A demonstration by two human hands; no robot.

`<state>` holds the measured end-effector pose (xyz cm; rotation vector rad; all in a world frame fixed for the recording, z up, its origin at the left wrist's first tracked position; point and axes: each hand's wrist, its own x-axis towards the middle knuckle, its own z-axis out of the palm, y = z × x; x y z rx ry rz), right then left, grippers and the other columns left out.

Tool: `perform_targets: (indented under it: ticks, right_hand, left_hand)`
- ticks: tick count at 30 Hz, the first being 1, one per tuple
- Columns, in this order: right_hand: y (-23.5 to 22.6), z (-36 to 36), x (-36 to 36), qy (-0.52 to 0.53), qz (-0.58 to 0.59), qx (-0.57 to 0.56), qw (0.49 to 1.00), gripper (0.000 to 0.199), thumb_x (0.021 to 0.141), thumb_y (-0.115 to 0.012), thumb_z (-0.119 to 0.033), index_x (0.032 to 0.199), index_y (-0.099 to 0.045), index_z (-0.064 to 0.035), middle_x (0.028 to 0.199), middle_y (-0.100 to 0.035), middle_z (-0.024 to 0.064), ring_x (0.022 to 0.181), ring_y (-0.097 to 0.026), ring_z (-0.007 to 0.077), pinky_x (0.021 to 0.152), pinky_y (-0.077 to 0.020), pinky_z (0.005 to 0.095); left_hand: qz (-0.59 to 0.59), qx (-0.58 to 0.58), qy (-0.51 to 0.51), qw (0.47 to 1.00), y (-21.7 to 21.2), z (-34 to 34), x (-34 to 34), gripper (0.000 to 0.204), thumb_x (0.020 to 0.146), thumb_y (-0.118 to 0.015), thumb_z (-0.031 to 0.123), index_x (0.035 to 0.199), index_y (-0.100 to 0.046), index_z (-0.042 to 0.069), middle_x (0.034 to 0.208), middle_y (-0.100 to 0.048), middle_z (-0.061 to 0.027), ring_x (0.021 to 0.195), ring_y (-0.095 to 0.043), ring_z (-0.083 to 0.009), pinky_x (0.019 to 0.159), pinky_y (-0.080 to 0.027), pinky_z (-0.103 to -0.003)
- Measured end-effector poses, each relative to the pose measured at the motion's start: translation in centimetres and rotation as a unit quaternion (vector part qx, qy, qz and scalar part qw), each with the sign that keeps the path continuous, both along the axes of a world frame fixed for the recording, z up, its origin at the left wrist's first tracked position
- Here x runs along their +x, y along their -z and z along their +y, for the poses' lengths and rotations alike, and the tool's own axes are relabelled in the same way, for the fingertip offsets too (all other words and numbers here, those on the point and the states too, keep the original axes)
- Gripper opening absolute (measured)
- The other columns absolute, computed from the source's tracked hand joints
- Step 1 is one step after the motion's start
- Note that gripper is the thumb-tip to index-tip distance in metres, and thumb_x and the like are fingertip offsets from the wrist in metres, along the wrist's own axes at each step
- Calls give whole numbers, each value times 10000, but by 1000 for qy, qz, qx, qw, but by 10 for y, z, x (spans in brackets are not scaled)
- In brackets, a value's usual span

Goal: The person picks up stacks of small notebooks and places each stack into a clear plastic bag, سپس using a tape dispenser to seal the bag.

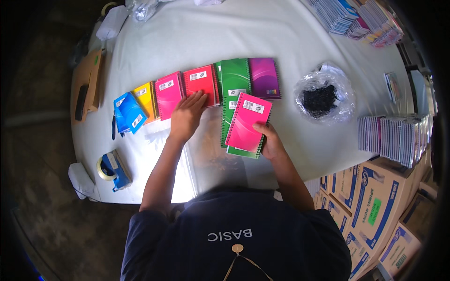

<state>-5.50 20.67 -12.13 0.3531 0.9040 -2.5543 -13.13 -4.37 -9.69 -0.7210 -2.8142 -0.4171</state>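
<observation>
My right hand (269, 140) grips a pink spiral notebook (247, 122) by its right edge, thumb on the cover. Green spiral notebooks (230, 112) show beneath it; whether the hand holds any of them too I cannot tell. My left hand (188, 114) lies with outstretched fingers on the lower part of a red spiral notebook (199, 77). In the same row are another pink notebook (169, 95), a yellow notebook (144, 96) and blue notebooks (129, 112) on the left. To the right come a green notebook (236, 75) and a purple notebook (265, 77).
A blue tape dispenser (120, 174) stands near the table's left front. Crumpled clear plastic with black material (323, 96) sits right of the row. Stacked notebooks (393, 138) line the right edge, above cardboard boxes (375, 201). A brown cardboard piece (89, 84) is far left.
</observation>
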Motion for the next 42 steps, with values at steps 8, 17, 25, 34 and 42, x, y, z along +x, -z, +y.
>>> perform_targets:
  ticks: [8, 17, 25, 34, 42]
  right_hand:
    - [12, 2, -2, -36, -78, -97, 992, 614, 895, -548, -410, 1322, -391, 2, 1245, -533, 149, 1111, -556, 226, 911, -470, 375]
    - [3, -14, 15, -185, -83, -91, 975, 478, 881, -571, -285, 1254, -451, -13, 1125, -595, 128, 971, -626, 232, 829, -520, 376]
    - [-5, -27, 8, -39, -20, -122, 992, 486, 925, -531, -311, 1300, -392, -37, 1226, -542, 124, 1072, -580, 223, 896, -489, 390]
    - [-3, -33, 12, 8, -16, -59, 998, 500, 897, -581, -253, 1303, -401, -23, 1229, -550, 132, 1086, -578, 244, 910, -487, 405]
    - [-1, -22, 16, 10, -32, -29, 999, 479, 895, -578, -221, 1298, -409, -25, 1213, -561, 129, 1079, -582, 234, 903, -490, 394]
  left_hand:
    - [-257, 636, 126, 717, -69, 14, 30, 125, 794, -610, -17, 898, -648, 41, 975, -673, -87, 991, -607, -259, 909, -449, -406]
    - [-81, 108, -124, 983, -33, -27, 27, 576, 765, -629, 9, 1310, -498, 144, 1421, -383, -97, 1334, -312, -314, 1076, -263, -446]
    - [-83, -20, -146, 986, -3, -65, 15, 584, 763, -709, 308, 1289, -517, 140, 1362, -476, -83, 1300, -391, -267, 1070, -260, -485]
    - [3, 2, -195, 981, 9, -34, 26, 654, 802, -669, 366, 1356, -421, 123, 1460, -315, -125, 1375, -221, -333, 1090, -179, -537]
    - [-98, 0, -348, 932, -20, -146, 48, 320, 908, -519, 163, 1216, -570, 89, 1183, -596, -157, 1037, -598, -329, 840, -488, -372]
